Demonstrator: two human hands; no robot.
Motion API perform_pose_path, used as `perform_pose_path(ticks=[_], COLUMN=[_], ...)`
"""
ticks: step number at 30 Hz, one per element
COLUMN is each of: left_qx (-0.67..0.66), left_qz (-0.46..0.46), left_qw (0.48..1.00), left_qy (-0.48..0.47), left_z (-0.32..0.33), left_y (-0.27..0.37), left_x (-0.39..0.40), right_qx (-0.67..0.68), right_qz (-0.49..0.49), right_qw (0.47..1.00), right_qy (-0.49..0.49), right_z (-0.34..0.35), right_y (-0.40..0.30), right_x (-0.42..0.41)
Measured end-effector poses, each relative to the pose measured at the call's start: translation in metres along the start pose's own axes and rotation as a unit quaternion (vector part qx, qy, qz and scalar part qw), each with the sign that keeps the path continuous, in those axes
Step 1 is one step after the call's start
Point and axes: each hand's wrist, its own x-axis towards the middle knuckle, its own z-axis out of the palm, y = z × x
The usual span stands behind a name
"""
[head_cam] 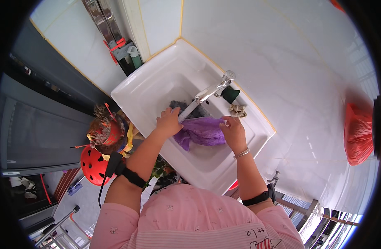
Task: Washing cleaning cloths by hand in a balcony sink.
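A purple cloth [206, 132] is stretched between my two hands, low in a white ceramic sink [196, 169]. Its left end is under the fingers of my left hand [169, 122], while my right hand [235, 130] pinches the upper right corner. Water runs from the chrome faucet [209, 91] beside my left hand, onto the cloth's upper left edge. A dark grey wet cloth [201, 112] with suds lies in the basin behind the purple one. The tips of my left fingers reach over near this grey cloth.
On the sink's right ledge are a dark green cup-like object [230, 94] and a crumpled beige cloth [238, 110]. Tiled walls meet behind the sink. A red plastic bag [359, 135] hangs at the right. Left of the sink are a red pot [111, 133] and a red stool [94, 165].
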Motion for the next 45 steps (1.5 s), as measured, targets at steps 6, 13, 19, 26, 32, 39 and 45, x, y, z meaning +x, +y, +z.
perform_pose_path(ticks=[6,13,19,26,32,39,45], left_qx=[0.148,0.239,0.214,0.147,-0.345,-0.722,-0.869], left_qz=[-0.047,-0.034,0.008,0.033,-0.076,-0.175,-0.086], left_qw=[0.983,0.956,0.951,0.970,0.931,0.640,0.443], left_qy=[-0.094,-0.170,-0.225,-0.193,-0.088,-0.197,-0.202], left_z=[0.058,0.062,0.069,0.069,0.063,0.042,0.034], left_y=[0.018,0.013,-0.009,-0.009,-0.013,0.010,0.035], left_x=[0.005,0.020,0.032,0.035,0.032,0.019,0.004], right_qx=[-0.249,-0.282,-0.212,-0.275,0.216,0.704,0.405], right_qz=[-0.139,-0.079,-0.048,-0.016,0.056,0.111,-0.018], right_qw=[0.951,0.937,0.940,0.920,0.952,0.690,0.914], right_qy=[-0.117,-0.192,-0.264,-0.281,-0.207,-0.127,0.000], right_z=[0.103,0.126,0.102,0.091,0.043,0.004,0.025], right_y=[0.028,0.033,0.015,0.032,-0.017,-0.081,-0.075], right_x=[-0.011,-0.013,-0.004,-0.009,0.010,-0.008,-0.033])
